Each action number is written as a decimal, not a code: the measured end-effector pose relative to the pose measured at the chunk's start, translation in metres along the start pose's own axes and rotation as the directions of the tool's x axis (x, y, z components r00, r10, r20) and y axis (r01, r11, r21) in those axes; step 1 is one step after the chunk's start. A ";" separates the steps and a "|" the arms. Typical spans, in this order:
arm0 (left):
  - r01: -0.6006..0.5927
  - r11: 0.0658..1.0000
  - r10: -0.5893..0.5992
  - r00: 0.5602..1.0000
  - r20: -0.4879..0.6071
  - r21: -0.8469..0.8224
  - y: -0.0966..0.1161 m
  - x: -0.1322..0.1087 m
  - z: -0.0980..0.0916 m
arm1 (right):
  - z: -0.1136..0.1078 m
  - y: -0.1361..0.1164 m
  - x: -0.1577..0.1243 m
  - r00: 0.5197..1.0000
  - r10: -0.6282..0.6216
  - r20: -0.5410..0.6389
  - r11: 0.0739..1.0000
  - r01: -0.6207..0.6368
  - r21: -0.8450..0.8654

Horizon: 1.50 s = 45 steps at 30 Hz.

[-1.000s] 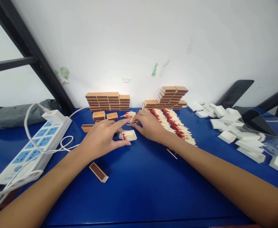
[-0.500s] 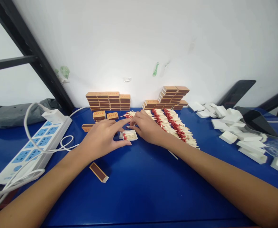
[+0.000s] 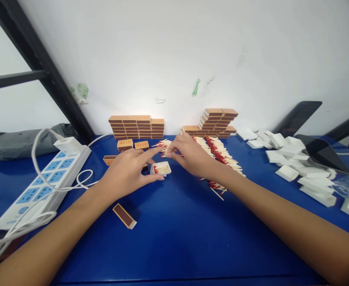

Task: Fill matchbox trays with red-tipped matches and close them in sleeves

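A small white matchbox tray (image 3: 166, 168) holding some red-tipped matches sits between the thumb and fingers of my left hand (image 3: 129, 169). That hand curls round its left end, thumb along the near side and forefinger stretched past the far side. Just beyond the tray, my right hand (image 3: 189, 155) has thumb and fingers pinched together; what lies in the pinch is too small to make out. Loose matches (image 3: 164, 145) lie behind the fingertips. More matches (image 3: 222, 153) spread in rows beyond the right hand, which covers part of them.
Stacked matchboxes (image 3: 135, 127) and a second stack (image 3: 217, 121) stand against the wall. A matchbox sleeve (image 3: 124, 216) lies nearer me. White trays (image 3: 293, 153) are heaped at right. A power strip (image 3: 47, 178) with cables lies left on the blue table (image 3: 174, 238).
My right hand has moved slightly right, away from the tray, its pinch now apart from it. The tray has shifted a little left within my left hand. More loose matches show below my right wrist.
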<state>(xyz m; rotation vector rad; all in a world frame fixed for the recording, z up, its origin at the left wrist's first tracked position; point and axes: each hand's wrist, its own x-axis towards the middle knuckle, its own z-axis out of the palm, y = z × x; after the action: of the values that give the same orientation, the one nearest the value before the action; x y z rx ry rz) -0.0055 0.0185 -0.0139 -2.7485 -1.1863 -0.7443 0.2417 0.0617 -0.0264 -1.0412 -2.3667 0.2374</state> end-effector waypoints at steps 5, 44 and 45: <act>-0.019 1.000 0.019 1.000 -0.015 -0.014 0.000 0.000 0.001 | -0.001 -0.022 -0.008 0.996 -0.081 0.036 0.992 0.077 0.104; 0.025 1.000 -0.025 0.999 0.034 0.002 0.001 0.000 -0.002 | 0.008 0.015 -0.005 0.994 0.047 0.097 0.989 -0.032 -0.146; 0.026 1.000 -0.026 0.999 0.033 0.001 0.001 0.000 -0.002 | 0.009 0.014 -0.004 0.993 0.052 0.107 0.986 -0.034 -0.162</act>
<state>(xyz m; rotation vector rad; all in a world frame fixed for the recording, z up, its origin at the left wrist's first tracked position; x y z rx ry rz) -0.0056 0.0175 -0.0121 -2.7612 -1.2301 -0.7036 0.2485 0.0687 -0.0405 -1.1830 -2.4989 0.1251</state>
